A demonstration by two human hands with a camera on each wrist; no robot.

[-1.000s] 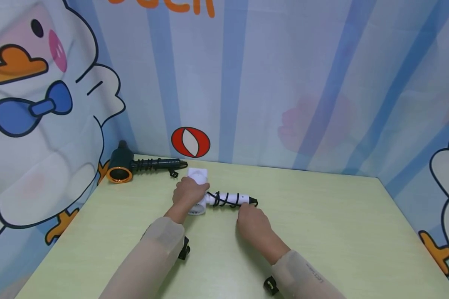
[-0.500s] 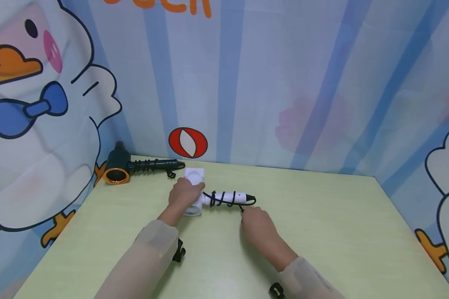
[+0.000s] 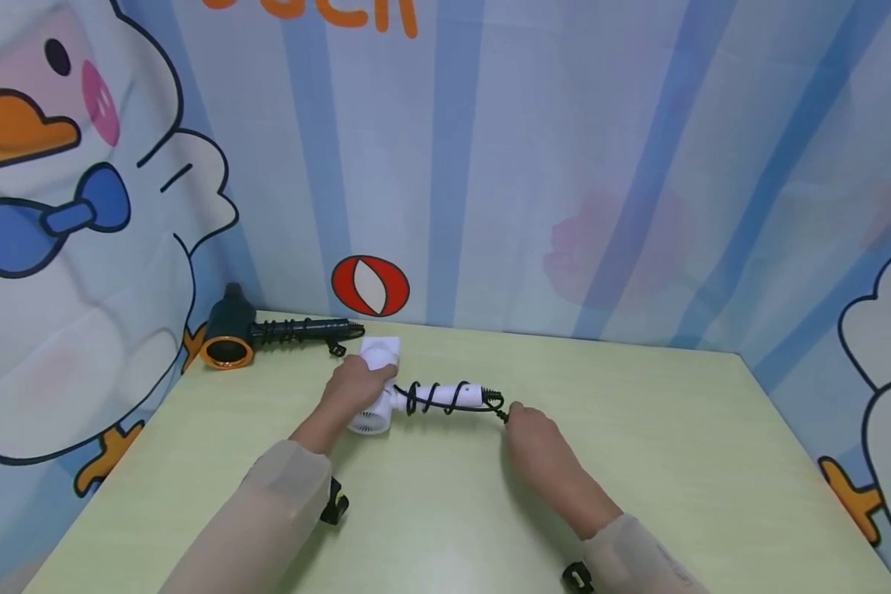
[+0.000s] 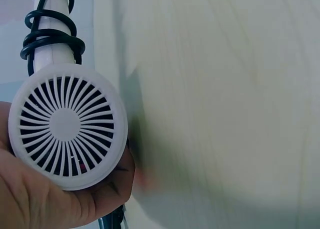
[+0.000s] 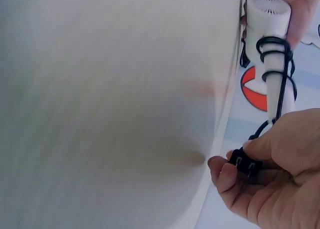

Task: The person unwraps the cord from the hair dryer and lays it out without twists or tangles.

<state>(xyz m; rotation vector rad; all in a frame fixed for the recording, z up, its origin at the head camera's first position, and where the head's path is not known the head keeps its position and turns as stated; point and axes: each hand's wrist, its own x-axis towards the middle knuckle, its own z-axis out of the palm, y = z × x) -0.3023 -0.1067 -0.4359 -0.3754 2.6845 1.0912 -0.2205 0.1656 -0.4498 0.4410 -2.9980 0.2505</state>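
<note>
White hair dryer (image 3: 444,393): here it is, sitting around the middle of the bench (image 3: 661,445), handle (image 5: 272,96) pointing right; whether it's resting or hovering slightly, the views aren't telling me.
Left grip (image 3: 352,386): wrapping the barrel (image 3: 380,351), thumb and fingers curling round it behind the grille (image 4: 65,124), and that's looking like a solid anchor.
Right grip (image 3: 542,444): pinching the plug (image 5: 245,162) between thumb and fingers, prongs showing, just beyond the handle's end.
Weight: I'm guessing moderate, with most of it sitting in the barrel, so the left side is likely doing the carrying.
Shell: looking like hard, smooth plastic, stiff all through, possibly a touch slippery; a full wrap is suiting it better than fingertips.
Grille: those thin slats are looking like the fragile bit, so pressing there is asking for trouble; the barrel wall is offering the better hold.
Cord (image 5: 281,95): looping round the handle, bending softly, probably springing a little; a hard tug is risking twisting the whole dryer.
Plug: small and firm-looking, giving a good pinch by its body rather than by the wire.
Dark hair dryer (image 3: 232,323): lying at the far left, out of both grips.
</note>
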